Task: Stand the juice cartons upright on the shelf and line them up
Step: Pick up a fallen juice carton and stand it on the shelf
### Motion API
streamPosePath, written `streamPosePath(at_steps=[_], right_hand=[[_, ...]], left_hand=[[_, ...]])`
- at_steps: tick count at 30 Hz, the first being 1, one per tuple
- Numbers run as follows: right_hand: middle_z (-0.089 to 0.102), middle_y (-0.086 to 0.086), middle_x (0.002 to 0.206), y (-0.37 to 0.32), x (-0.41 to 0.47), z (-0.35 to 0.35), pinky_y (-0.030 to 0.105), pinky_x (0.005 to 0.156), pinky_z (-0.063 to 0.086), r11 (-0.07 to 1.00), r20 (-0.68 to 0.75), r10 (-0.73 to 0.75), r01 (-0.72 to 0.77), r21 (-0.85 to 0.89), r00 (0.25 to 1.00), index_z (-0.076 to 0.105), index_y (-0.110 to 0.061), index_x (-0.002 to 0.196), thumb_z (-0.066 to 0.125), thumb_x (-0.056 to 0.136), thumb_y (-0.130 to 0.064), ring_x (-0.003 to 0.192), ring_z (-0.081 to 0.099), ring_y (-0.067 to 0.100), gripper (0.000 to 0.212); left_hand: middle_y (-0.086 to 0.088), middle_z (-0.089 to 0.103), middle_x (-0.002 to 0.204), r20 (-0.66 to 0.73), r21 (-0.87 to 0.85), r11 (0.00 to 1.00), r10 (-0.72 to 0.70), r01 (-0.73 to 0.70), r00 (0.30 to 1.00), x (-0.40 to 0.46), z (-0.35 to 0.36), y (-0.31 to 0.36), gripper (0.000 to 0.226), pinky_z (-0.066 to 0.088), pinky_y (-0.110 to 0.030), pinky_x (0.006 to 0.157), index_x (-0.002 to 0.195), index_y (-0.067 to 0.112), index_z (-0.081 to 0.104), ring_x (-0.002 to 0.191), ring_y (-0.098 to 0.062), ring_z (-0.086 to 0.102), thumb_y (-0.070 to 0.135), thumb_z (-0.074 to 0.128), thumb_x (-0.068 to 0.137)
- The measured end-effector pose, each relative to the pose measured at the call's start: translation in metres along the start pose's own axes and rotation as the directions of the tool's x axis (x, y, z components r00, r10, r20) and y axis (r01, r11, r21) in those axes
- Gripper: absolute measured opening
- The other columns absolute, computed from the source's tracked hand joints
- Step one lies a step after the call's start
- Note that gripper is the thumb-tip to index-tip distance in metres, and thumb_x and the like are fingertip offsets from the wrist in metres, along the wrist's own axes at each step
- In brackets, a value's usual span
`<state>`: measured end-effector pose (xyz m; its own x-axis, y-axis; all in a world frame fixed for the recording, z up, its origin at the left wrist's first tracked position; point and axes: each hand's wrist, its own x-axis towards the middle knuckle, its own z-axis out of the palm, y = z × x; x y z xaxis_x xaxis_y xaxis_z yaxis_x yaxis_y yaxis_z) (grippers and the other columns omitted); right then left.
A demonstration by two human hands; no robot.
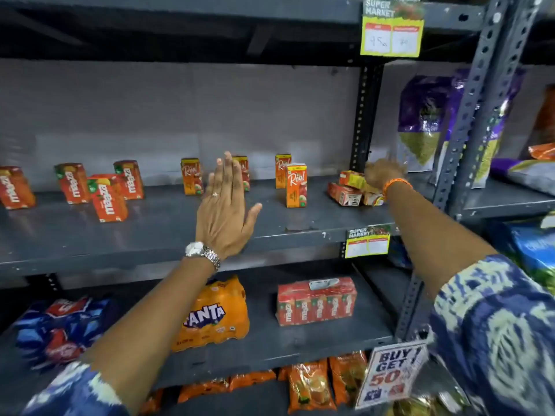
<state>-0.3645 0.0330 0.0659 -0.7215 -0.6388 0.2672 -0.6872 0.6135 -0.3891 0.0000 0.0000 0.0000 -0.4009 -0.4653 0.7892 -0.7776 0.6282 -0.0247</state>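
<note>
Head view: grey metal shelf (168,235); left hand (223,205) fingers spread, right hand (381,175) grasping fallen cartons (351,189).

A dark grey metal rack (192,253) with perforated uprights (480,94) is set against a pale grey wall (168,109); yellow price tags (392,28) are hung from its edges, and dim light is cast throughout
</note>
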Motion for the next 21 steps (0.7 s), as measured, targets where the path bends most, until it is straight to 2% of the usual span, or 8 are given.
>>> streamPosePath(at_steps=[2, 4, 7, 10, 14, 17, 19, 21], right_hand=[[0.046, 0.023, 0.147, 0.002, -0.001, -0.003, 0.048, 0.112, 0.035, 1.0, 0.111, -0.019, 0.02, -0.008, 0.994, 0.048, 0.002, 0.136, 0.025, 0.097, -0.031, 0.133, 0.045, 0.042, 0.057], [0.044, 0.025, 0.148, -0.004, -0.022, -0.013, 0.048, 0.112, 0.034, 0.999, 0.157, -0.039, 0.04, -0.004, 0.987, 0.046, 0.003, 0.138, 0.023, 0.103, -0.019, 0.134, 0.044, 0.042, 0.047], [0.05, 0.023, 0.143, -0.007, -0.032, -0.016, 0.044, 0.108, 0.041, 0.988, 0.143, -0.124, 0.135, -0.071, 0.982, 0.049, 0.0, 0.136, 0.028, 0.104, -0.028, 0.13, 0.049, 0.042, 0.048], [0.055, 0.025, 0.137, -0.006, -0.031, -0.013, 0.043, 0.099, 0.046, 0.994, 0.107, -0.094, 0.099, -0.039, 0.99, 0.053, -0.002, 0.129, 0.038, 0.1, -0.037, 0.122, 0.054, 0.041, 0.048], [0.06, 0.025, 0.127, -0.008, -0.038, -0.021, 0.04, 0.088, 0.048, 0.996, 0.076, -0.091, 0.089, 0.03, 0.993, 0.053, 0.002, 0.122, 0.051, 0.096, -0.032, 0.115, 0.058, 0.04, 0.043], [0.06, 0.02, 0.11, -0.01, -0.039, -0.022, 0.036, 0.079, 0.046, 0.985, 0.068, -0.085, 0.074, 0.155, 0.994, 0.054, 0.002, 0.111, 0.054, 0.095, -0.024, 0.107, 0.06, 0.038, 0.03], [0.061, 0.016, 0.099, -0.011, -0.042, -0.022, 0.034, 0.073, 0.048, 0.959, 0.077, -0.069, 0.045, 0.279, 0.995, 0.055, -0.002, 0.094, 0.059, 0.093, -0.029, 0.097, 0.063, 0.034, 0.027], [0.065, 0.015, 0.093, -0.01, -0.043, -0.018, 0.031, 0.063, 0.048, 0.877, 0.086, -0.047, 0.0, 0.481, 0.995, 0.058, -0.005, 0.083, 0.063, 0.09, -0.034, 0.084, 0.065, 0.029, 0.03]], left_hand=[[-0.019, -0.012, 0.163, 0.034, 0.024, 1.0, 0.0, -0.001, 0.999, -0.012, 0.001, 0.003, 0.085, -0.004, -0.04, 0.124, 0.153, 0.0, -0.007, 0.152, -0.029, -0.011, 0.053, 0.027, 0.097], [-0.018, -0.013, 0.163, 0.079, 0.053, 0.998, 0.013, -0.018, 0.997, -0.03, 0.012, 0.004, 0.086, -0.001, -0.041, 0.124, 0.153, 0.001, -0.008, 0.152, -0.028, -0.013, 0.056, 0.026, 0.097], [-0.017, -0.01, 0.164, 0.107, 0.069, 0.997, 0.011, -0.018, 0.994, -0.046, 0.021, 0.001, 0.086, 0.002, -0.041, 0.124, 0.154, 0.002, -0.005, 0.152, -0.027, -0.01, 0.059, 0.023, 0.096], [-0.015, -0.001, 0.165, 0.114, 0.09, 0.996, -0.016, 0.005, 0.993, -0.063, 0.025, 0.001, 0.082, 0.008, -0.039, 0.124, 0.155, 0.004, 0.005, 0.153, -0.026, -0.001, 0.058, 0.024, 0.096], [-0.013, 0.024, 0.16, 0.101, 0.074, 0.997, -0.044, 0.037, 0.994, -0.071, 0.025, 0.001, 0.074, 0.027, -0.038, 0.116, 0.152, 0.007, 0.028, 0.148, -0.027, 0.027, 0.055, 0.037, 0.095], [-0.012, 0.044, 0.151, 0.105, 0.078, 0.997, -0.024, 0.015, 0.994, -0.075, 0.024, -0.002, 0.065, 0.042, -0.043, 0.106, 0.144, 0.01, 0.045, 0.135, -0.03, 0.049, 0.052, 0.042, 0.094], [-0.011, 0.052, 0.145, 0.104, 0.083, 0.997, -0.015, 0.006, 0.994, -0.077, 0.025, -0.004, 0.062, 0.045, -0.043, 0.102, 0.14, 0.01, 0.05, 0.128, -0.03, 0.056, 0.052, 0.042, 0.094], [-0.01, 0.056, 0.141, 0.102, 0.076, 0.997, -0.013, 0.005, 0.995, -0.077, 0.025, -0.005, 0.06, 0.046, -0.043, 0.101, 0.137, 0.011, 0.052, 0.125, -0.029, 0.058, 0.051, 0.042, 0.094]])
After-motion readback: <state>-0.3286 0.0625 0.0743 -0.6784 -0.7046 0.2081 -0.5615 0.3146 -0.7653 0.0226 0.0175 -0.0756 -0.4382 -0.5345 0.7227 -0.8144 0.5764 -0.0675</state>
